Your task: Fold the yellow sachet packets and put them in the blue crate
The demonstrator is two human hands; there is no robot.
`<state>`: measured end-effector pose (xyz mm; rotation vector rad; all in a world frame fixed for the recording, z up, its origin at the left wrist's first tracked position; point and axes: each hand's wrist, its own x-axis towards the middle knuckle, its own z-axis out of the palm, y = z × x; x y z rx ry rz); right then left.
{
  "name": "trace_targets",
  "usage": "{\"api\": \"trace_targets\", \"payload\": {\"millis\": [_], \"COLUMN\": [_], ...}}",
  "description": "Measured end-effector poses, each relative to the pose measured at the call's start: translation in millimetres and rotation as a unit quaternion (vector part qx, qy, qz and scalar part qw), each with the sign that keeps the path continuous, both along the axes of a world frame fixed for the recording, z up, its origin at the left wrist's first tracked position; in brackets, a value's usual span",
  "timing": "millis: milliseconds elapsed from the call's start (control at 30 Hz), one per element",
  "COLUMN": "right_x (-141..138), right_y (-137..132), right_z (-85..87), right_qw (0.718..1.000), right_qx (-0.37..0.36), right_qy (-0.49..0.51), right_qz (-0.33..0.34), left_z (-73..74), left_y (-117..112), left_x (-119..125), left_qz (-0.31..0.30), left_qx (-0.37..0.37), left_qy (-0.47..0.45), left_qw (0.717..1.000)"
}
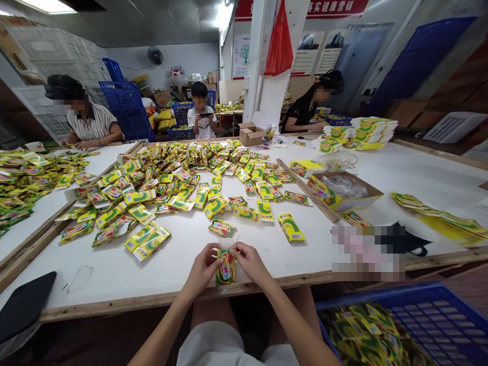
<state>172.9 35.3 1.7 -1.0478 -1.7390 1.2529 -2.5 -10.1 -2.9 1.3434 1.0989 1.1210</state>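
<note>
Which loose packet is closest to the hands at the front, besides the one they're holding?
The lone packet lying just beyond the held packet. Every other loose one lies farther off.

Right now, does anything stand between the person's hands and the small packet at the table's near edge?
Nothing visible does: the left hand grips the held packet, and the right hand is at its top corner. The nearest loose packet lies beyond, not between.
</note>
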Motion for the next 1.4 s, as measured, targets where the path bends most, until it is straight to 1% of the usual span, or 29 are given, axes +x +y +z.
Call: {"api": "trace_targets", "payload": {"millis": [67, 100, 133, 200, 233, 300, 367, 433, 567, 667, 767, 867, 1000, 1100, 1167, 1200, 1267, 1300, 1367, 1400], "right_x": [-7.2, -11.0, -14.2, -18.1, -18.3, -15.7, -11.1, -7.4, -8.2, -12.2, -12.4, -10.0, -13.9, -12.6, 7.1, 25.7, 78.3, 108.8, 165.3, 185.9], "right_y": [0.6, 0.3, -0.2, -1.5, -2.3, -4.6, -8.4, -13.3, -18.3, -14.4, -9.4, -9.4, -16.4, -22.0, -26.3, -29.3, -37.7, -42.7, -53.3, -58.2], "right_z": [1.0, 1.2, 1.3, 2.3, 3.3, 6.7, 10.7, 14.2, 17.7, 20.1, 22.5, 21.0, 12.2, 12.4, 21.5, 28.5, 45.5, 54.5, 70.2, 75.7], "right_qw": [1.000, 1.000, 0.999, 0.997, 0.997, 0.999, 1.000, 1.000, 0.999, 0.999, 0.999, 0.999, 0.999, 0.999, 0.997, 0.994, 0.978, 0.967, 0.936, 0.921], "right_qx": [0.001, -0.003, -0.008, -0.016, -0.014, -0.001, 0.010, 0.020, 0.047, 0.035, 0.023, 0.030, 0.029, 0.032, 0.061, 0.080, 0.110, 0.099, 0.078, 0.080], "right_qy": [0.010, 0.026, 0.047, 0.081, 0.082, 0.049, 0.019, 0.013, 0.006, -0.002, -0.011, -0.013, 0.018, 0.028, 0.005, -0.020, -0.096, -0.156, -0.272, -0.305], "right_qz": [-0.003, -0.003, -0.002, 0.004, 0.007, 0.010, 0.009, 0.005, -0.019, -0.024, -0.028, -0.028, -0.018, -0.023, -0.048, -0.073, -0.149, -0.176, -0.207, -0.228], "left_z": [-2.3, -2.9, -2.9, -1.0, 0.9, 5.7, 10.4, 13.6, 15.0, 16.5, 17.1, 11.5, 2.3, 5.7, 12.1, 15.4, 20.0, 20.8, 19.1, 17.1], "left_y": [2.7, 3.3, 3.2, 1.2, -0.5, -4.6, -8.8, -12.2, -12.6, -7.4, -2.0, -1.5, -9.0, -11.3, -4.8, 2.1, 23.3, 37.1, 67.0, 80.9], "left_x": [-4.8, -6.6, -7.8, -8.1, -7.2, -3.5, 1.6, 6.5, 11.1, 11.0, 10.5, 8.2, 2.5, -0.7, -2.7, -4.1, -7.9, -10.2, -14.4, -15.6], "left_qz": [0.037, 0.055, 0.066, 0.066, 0.063, 0.066, 0.085, 0.108, 0.130, 0.143, 0.152, 0.146, 0.089, 0.050, 0.032, 0.027, 0.024, 0.019, -0.016, -0.045], "left_qx": [0.030, 0.045, 0.055, 0.059, 0.058, 0.074, 0.097, 0.109, 0.095, 0.067, 0.055, 0.059, 0.065, 0.066, 0.099, 0.124, 0.180, 0.204, 0.233, 0.236], "left_qy": [0.019, 0.015, 0.000, -0.033, -0.034, 0.011, 0.055, 0.067, 0.057, 0.053, 0.055, 0.042, 0.023, 0.033, 0.078, 0.109, 0.186, 0.227, 0.314, 0.352], "left_qw": [0.999, 0.997, 0.996, 0.995, 0.996, 0.995, 0.990, 0.986, 0.985, 0.986, 0.985, 0.987, 0.994, 0.996, 0.992, 0.986, 0.966, 0.952, 0.920, 0.905]}}
